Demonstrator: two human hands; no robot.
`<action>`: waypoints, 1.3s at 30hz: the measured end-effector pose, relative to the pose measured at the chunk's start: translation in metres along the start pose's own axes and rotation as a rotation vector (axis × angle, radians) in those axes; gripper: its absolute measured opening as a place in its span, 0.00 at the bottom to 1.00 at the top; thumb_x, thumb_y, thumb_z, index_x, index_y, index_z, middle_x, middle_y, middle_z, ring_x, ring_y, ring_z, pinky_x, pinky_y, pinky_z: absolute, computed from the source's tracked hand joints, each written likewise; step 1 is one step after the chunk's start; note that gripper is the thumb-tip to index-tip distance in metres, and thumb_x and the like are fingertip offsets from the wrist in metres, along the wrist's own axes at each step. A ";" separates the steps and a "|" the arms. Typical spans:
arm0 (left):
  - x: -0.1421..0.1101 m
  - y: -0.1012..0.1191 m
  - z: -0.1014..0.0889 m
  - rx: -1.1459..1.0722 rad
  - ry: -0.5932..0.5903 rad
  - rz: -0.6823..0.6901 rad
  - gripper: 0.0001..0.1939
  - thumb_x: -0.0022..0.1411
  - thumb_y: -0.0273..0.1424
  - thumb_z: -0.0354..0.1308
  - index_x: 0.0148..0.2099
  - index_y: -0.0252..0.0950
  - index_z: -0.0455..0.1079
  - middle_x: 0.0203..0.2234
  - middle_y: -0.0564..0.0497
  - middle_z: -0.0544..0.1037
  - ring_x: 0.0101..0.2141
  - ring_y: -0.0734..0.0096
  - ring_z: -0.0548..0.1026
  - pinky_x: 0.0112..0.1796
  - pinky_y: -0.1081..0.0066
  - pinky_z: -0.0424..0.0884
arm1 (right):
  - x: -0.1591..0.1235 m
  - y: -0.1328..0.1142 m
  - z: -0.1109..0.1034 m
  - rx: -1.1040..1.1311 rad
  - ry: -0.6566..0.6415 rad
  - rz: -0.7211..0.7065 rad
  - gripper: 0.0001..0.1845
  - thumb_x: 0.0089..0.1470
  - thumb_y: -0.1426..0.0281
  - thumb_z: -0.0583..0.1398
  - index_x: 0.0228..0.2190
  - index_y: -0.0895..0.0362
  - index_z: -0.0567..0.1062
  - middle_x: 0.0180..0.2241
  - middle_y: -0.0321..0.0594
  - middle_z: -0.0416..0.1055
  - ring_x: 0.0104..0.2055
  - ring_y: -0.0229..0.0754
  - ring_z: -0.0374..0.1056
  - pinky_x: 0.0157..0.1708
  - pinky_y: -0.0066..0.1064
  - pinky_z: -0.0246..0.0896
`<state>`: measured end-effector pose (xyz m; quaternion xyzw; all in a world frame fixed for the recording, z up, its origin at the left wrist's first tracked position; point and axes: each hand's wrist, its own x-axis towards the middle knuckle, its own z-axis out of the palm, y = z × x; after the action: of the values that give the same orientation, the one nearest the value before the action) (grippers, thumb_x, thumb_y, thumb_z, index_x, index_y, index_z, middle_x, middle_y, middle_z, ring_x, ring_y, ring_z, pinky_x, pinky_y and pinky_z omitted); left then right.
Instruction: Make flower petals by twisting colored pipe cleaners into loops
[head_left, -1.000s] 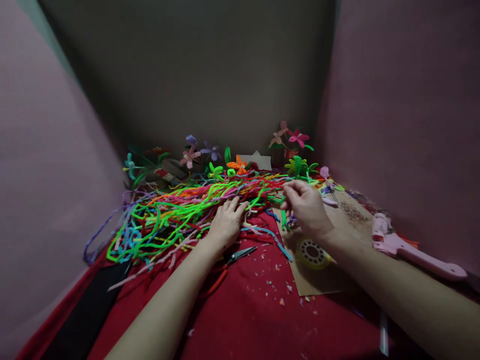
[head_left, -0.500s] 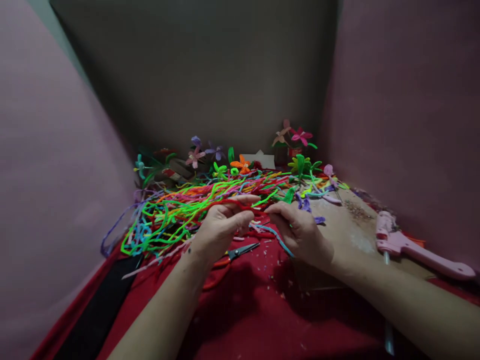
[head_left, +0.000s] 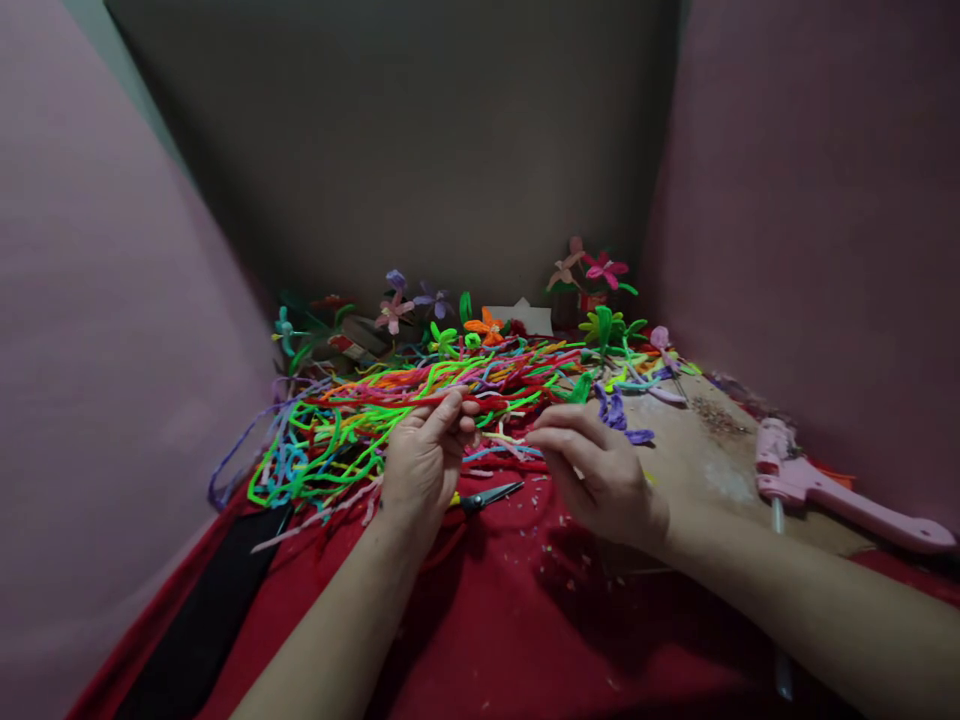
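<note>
A tangled heap of coloured pipe cleaners (head_left: pixel 360 420) lies on a red cloth (head_left: pixel 525 620). My left hand (head_left: pixel 424 465) is raised just above the heap, its thumb and fingers pinched on a red pipe cleaner (head_left: pixel 390 400) that runs off to the left. My right hand (head_left: pixel 600 470) hovers close beside it, its fingers pinched together over the strands; what it holds is too thin to make out. Scissors (head_left: pixel 480 497) with orange handles lie on the cloth between and below the hands.
Finished pipe-cleaner flowers (head_left: pixel 487 325) stand along the back wall, with a pink one (head_left: pixel 604 268) in a pot. A cardboard sheet (head_left: pixel 697 450) lies at the right with a pink glue gun (head_left: pixel 832 490) on it. Pink walls close in left and right. A black strip (head_left: pixel 202 620) lies at the lower left.
My left hand rose from lying flat on the heap and pinched a red strand. My right hand left the green piece at the right and came in close to the left hand.
</note>
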<state>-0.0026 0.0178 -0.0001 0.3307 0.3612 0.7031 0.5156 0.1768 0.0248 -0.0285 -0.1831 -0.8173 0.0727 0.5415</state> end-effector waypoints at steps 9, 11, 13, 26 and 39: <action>-0.020 -0.027 0.010 0.234 -0.187 -0.093 0.08 0.49 0.30 0.65 0.33 0.32 0.74 0.23 0.52 0.76 0.21 0.78 0.71 0.23 0.77 0.66 | 0.009 0.010 0.011 0.942 -0.061 0.936 0.16 0.52 0.59 0.59 0.31 0.61 0.72 0.21 0.34 0.66 0.19 0.30 0.60 0.19 0.24 0.55; -0.023 -0.032 0.010 0.283 -0.220 -0.147 0.08 0.49 0.31 0.65 0.33 0.33 0.74 0.24 0.51 0.76 0.22 0.77 0.71 0.24 0.77 0.66 | 0.008 0.014 0.013 0.988 -0.009 0.993 0.16 0.49 0.59 0.61 0.28 0.62 0.72 0.22 0.35 0.67 0.19 0.30 0.61 0.20 0.24 0.55; -0.023 -0.034 0.010 0.299 -0.215 -0.179 0.10 0.49 0.32 0.65 0.34 0.33 0.74 0.24 0.51 0.76 0.22 0.77 0.71 0.24 0.77 0.66 | 0.007 0.016 0.014 0.970 0.012 1.032 0.16 0.48 0.59 0.62 0.27 0.62 0.71 0.22 0.36 0.67 0.20 0.31 0.61 0.20 0.24 0.55; -0.017 -0.036 0.002 0.425 -0.199 -0.148 0.11 0.50 0.35 0.63 0.32 0.31 0.71 0.19 0.52 0.74 0.17 0.77 0.69 0.18 0.77 0.64 | 0.009 0.014 0.010 0.752 -0.175 0.931 0.10 0.52 0.68 0.55 0.23 0.60 0.68 0.18 0.32 0.65 0.17 0.30 0.61 0.16 0.21 0.56; -0.019 -0.021 0.005 0.490 -0.354 -0.232 0.14 0.54 0.36 0.60 0.40 0.32 0.70 0.20 0.52 0.74 0.17 0.76 0.69 0.17 0.77 0.65 | 0.007 0.015 0.006 0.786 -0.432 0.953 0.15 0.55 0.61 0.55 0.25 0.60 0.66 0.17 0.32 0.65 0.13 0.30 0.59 0.10 0.20 0.56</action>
<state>0.0166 0.0042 -0.0177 0.5189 0.4596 0.4634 0.5521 0.1724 0.0417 -0.0295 -0.2951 -0.6497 0.6331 0.3001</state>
